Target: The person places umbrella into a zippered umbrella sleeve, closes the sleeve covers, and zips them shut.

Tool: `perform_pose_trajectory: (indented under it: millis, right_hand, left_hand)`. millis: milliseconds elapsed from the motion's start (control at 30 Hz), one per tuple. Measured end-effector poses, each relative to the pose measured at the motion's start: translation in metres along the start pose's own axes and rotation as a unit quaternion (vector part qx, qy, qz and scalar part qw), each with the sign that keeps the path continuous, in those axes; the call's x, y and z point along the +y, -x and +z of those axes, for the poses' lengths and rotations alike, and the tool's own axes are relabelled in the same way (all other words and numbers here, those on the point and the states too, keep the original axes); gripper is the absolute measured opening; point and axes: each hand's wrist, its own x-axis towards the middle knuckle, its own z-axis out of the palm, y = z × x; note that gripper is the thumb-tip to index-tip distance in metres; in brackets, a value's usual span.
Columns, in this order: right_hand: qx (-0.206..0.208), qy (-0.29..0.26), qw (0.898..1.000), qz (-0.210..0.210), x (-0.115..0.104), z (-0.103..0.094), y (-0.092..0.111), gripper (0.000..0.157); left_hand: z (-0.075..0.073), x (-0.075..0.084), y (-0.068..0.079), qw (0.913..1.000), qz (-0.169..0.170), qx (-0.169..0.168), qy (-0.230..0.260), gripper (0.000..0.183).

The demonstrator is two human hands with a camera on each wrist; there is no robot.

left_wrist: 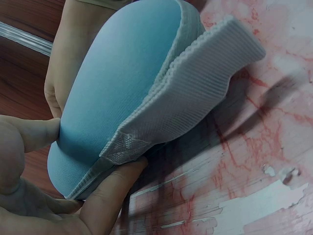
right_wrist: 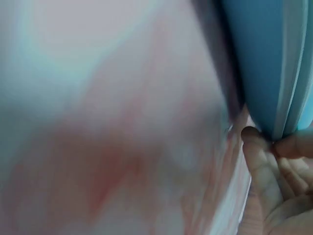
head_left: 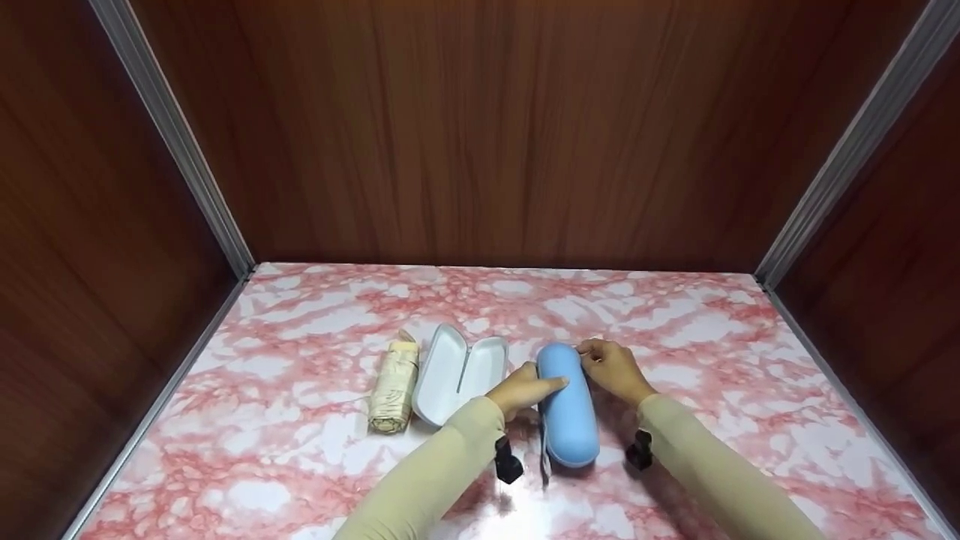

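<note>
A long blue zip case (head_left: 574, 427) with rounded ends is held tilted over the table. My left hand (head_left: 521, 390) grips its left side, with the thumb on top and the fingers underneath. A pale ribbed strap (left_wrist: 186, 93) hangs off the case's side in the left wrist view. At the far right end of the case, my right hand (head_left: 613, 367) pinches with thumb and forefinger at the end of the pale seam (right_wrist: 288, 73). Whatever small part lies between those fingertips is hidden.
Left of the hands lies an opened white glasses case (head_left: 442, 379), its two halves spread. Beside it is a folded cream umbrella (head_left: 395, 382). Brown wood-grain panels (head_left: 480, 135) enclose the red-and-white marbled table (head_left: 300, 480) at the back and sides.
</note>
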Motion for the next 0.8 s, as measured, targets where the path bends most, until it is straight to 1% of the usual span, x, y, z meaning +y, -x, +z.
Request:
perform_pose_trajectory:
  millis: [67, 167, 267, 467, 600, 800]
  right_hand:
    - [-0.005, -0.021, 0.999, 0.032, 0.000, 0.001, 0.002, 0.018]
    - [-0.012, -0.042, 0.997, 0.061, 0.001, 0.001, 0.004, 0.019]
    - [-0.009, -0.056, 0.996, 0.074, 0.001, 0.002, 0.007, 0.019]
    - [-0.008, -0.107, 0.990, 0.091, 0.002, 0.002, 0.009, 0.019]
    - [-0.012, -0.110, 0.990, 0.085, 0.003, 0.000, 0.011, 0.018]
    - [-0.018, -0.073, 0.996, 0.047, 0.004, -0.004, 0.014, 0.014]
  left_hand:
    - [0.000, -0.001, 0.000, 1.0000, -0.001, 0.000, -0.002, 0.049]
    - [0.001, -0.001, 0.001, 1.0000, -0.004, 0.000, -0.005, 0.049]
    - [0.001, 0.000, 0.001, 0.9999, 0.000, 0.000, -0.012, 0.049]
    - [0.001, 0.001, 0.001, 0.9999, 0.005, 0.006, -0.011, 0.051]
    - [0.001, 0.002, 0.001, 0.9999, 0.006, 0.006, -0.011, 0.050]
    - [0.002, 0.001, 0.001, 0.9998, 0.008, 0.012, -0.012, 0.049]
